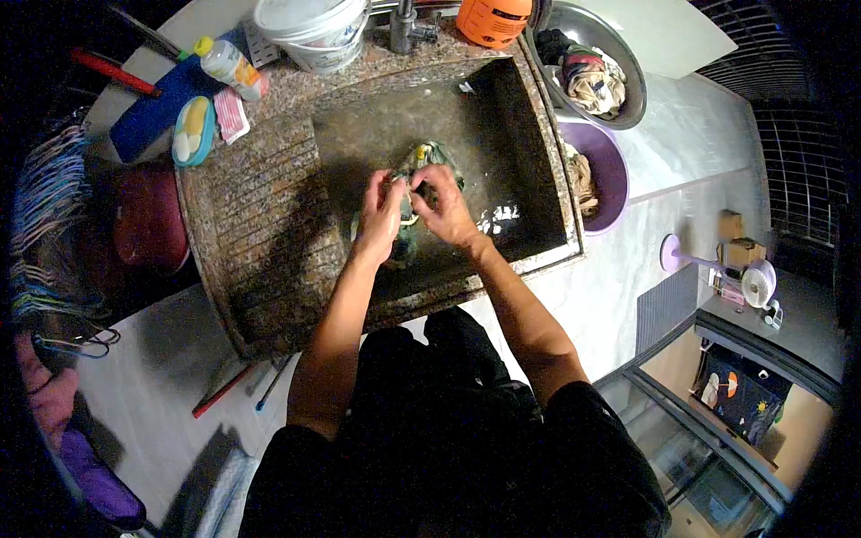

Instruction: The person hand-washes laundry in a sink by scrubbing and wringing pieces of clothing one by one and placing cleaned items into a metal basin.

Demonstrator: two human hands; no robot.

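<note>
Both hands are over the stone sink, which has water in it. My left hand pinches a wet green patterned cloth on its left side. Close beside it, my right hand has its thumb and fingers bent together on the same cloth. A yellow patch shows at the cloth's upper end, and a pale edge runs between the hands. Its lower part hangs toward the water below my left hand. The fingers cover much of the cloth, so the kind of garment cannot be made out.
Left of the basin lies a ridged stone washboard. A soap dish, a yellow-capped bottle, a white bucket, a tap and an orange container line the edge. A metal bowl and purple basin hold clothes.
</note>
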